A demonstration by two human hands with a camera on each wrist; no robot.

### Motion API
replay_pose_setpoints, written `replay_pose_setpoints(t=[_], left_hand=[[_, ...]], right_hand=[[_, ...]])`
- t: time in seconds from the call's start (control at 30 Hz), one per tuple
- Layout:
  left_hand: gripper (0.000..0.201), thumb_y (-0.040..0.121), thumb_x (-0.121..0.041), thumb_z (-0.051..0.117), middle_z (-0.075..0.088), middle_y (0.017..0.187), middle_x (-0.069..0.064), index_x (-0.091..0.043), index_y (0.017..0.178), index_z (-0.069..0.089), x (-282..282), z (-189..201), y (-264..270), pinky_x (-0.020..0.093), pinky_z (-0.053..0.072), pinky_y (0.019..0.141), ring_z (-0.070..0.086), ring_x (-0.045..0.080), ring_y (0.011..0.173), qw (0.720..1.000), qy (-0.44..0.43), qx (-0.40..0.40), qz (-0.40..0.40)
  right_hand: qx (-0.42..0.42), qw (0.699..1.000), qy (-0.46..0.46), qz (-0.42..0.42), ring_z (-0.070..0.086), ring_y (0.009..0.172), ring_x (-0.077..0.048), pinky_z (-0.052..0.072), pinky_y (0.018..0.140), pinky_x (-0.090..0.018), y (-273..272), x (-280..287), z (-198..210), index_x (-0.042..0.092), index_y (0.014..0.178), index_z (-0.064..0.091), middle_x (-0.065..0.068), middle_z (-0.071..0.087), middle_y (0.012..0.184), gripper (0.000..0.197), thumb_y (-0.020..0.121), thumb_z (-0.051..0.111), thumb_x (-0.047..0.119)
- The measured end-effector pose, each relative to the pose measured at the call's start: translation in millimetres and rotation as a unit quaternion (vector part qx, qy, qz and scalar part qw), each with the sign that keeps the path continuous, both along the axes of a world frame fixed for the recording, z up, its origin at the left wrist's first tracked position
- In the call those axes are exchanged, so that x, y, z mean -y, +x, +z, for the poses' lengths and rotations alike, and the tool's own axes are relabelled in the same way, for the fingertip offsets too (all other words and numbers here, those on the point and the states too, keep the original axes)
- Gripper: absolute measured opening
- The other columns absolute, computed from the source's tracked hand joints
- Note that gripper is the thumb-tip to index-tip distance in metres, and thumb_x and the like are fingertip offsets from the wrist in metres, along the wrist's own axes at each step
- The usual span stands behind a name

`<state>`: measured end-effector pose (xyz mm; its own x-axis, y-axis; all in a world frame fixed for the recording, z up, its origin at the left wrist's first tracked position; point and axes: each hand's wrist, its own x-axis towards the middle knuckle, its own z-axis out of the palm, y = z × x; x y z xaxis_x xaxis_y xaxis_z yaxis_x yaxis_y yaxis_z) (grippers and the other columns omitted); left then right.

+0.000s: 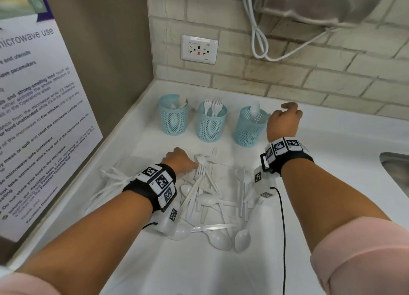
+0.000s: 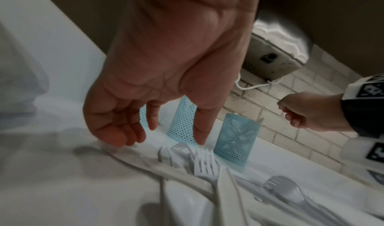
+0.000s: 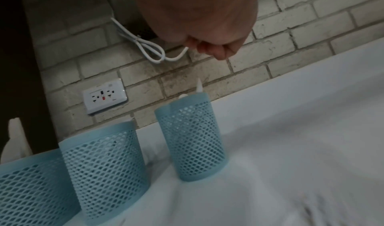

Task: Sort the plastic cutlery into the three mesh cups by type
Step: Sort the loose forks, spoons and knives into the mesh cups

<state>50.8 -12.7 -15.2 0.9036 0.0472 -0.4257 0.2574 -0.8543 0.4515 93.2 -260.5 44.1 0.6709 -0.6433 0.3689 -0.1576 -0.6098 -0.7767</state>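
Three blue mesh cups stand in a row near the brick wall: the left cup (image 1: 173, 117) with pale cutlery, the middle cup (image 1: 211, 123) with forks, and the right cup (image 1: 249, 127) with a spoon. Loose white plastic cutlery (image 1: 212, 197) lies in a pile on the white counter: forks, spoons and knives. My left hand (image 1: 181, 159) (image 2: 162, 136) reaches down at the pile's far edge, fingers spread just above a fork (image 2: 205, 163), holding nothing. My right hand (image 1: 284, 119) (image 3: 212, 47) hovers just right of the right cup, fingers loosely curled and empty.
On the left wall leans a microwave notice (image 1: 33, 117). The brick wall carries an outlet (image 1: 199, 49), a looped white cable (image 1: 259, 44) and a steel dispenser (image 1: 321, 2). A sink edge (image 1: 396, 168) shows at the right. A black wire (image 1: 282, 228) trails from my right wrist.
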Motion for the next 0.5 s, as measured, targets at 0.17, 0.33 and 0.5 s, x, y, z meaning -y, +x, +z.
replay_pose_setpoints(t=[0.17, 0.33, 0.5], left_hand=[[0.088, 0.080, -0.059, 0.058, 0.031, 0.139, 0.020, -0.001, 0.138, 0.024, 2, 3, -11, 0.039, 0.031, 0.104, 0.033, 0.033, 0.129, 0.992, 0.122, 0.023, -0.033], [0.071, 0.088, -0.040, 0.058, 0.027, 0.137, 0.020, -0.001, 0.137, 0.025, 2, 11, -22, 0.035, 0.038, 0.099, 0.040, 0.033, 0.124, 0.991, 0.127, -0.005, -0.033], [0.052, 0.092, -0.021, 0.051, 0.043, 0.134, 0.019, 0.001, 0.134, 0.031, -6, 15, -28, 0.033, 0.043, 0.091, 0.047, 0.030, 0.120, 0.990, 0.126, -0.015, -0.058]], right_hand=[[-0.152, 0.971, -0.111, 0.146, 0.061, 0.094, -0.033, 0.041, 0.072, -0.026, -22, 9, -23, 0.000, 0.098, 0.066, -0.019, 0.067, 0.100, 0.024, 0.090, 0.046, 0.012], [-0.316, 0.878, -0.151, 0.325, 0.059, 0.109, -0.023, 0.042, 0.094, -0.027, -38, -10, -45, 0.013, 0.107, 0.070, -0.006, 0.068, 0.114, 0.026, 0.088, 0.062, 0.029], [-0.386, 0.829, -0.214, 0.343, 0.048, 0.119, -0.023, 0.041, 0.102, -0.036, -30, -36, -72, 0.026, 0.118, 0.065, -0.002, 0.060, 0.125, 0.043, 0.079, 0.069, 0.044]])
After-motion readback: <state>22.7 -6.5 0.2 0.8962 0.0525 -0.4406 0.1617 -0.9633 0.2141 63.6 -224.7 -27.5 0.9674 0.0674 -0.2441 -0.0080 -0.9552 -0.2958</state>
